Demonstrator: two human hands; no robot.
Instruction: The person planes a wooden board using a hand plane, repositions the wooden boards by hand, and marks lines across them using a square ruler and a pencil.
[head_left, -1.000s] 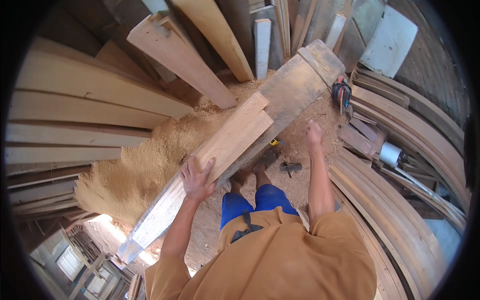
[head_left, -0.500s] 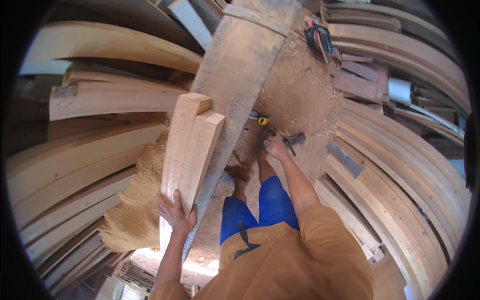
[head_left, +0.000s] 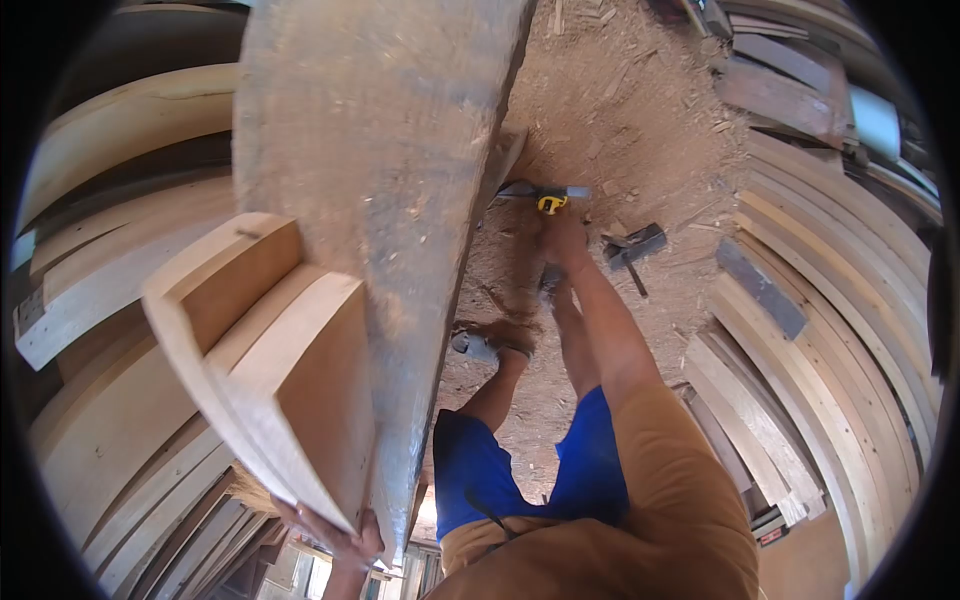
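Two light wooden boards [head_left: 325,400] lie side by side along the left edge of the long worn plank bench [head_left: 370,150]. My left hand [head_left: 340,538] grips their near end, fingers wrapped round the wood. My right hand [head_left: 563,240] reaches down to the ground beside the bench, closed and touching a yellow tape measure [head_left: 551,204]. A dark flat tool [head_left: 520,189] with a grey end lies right by the tape; whether my fingers hold it is unclear.
A dark hand plane [head_left: 636,245] lies on the dusty ground, right of my right hand. Stacked planks [head_left: 800,330] line the right side, and more boards [head_left: 130,400] fill the left. My feet stand beside the bench. A grey block [head_left: 760,288] rests on the right planks.
My right hand has come down to the tape measure on the ground. The view has moved closer to the bench and floor. My left hand still holds the boards.
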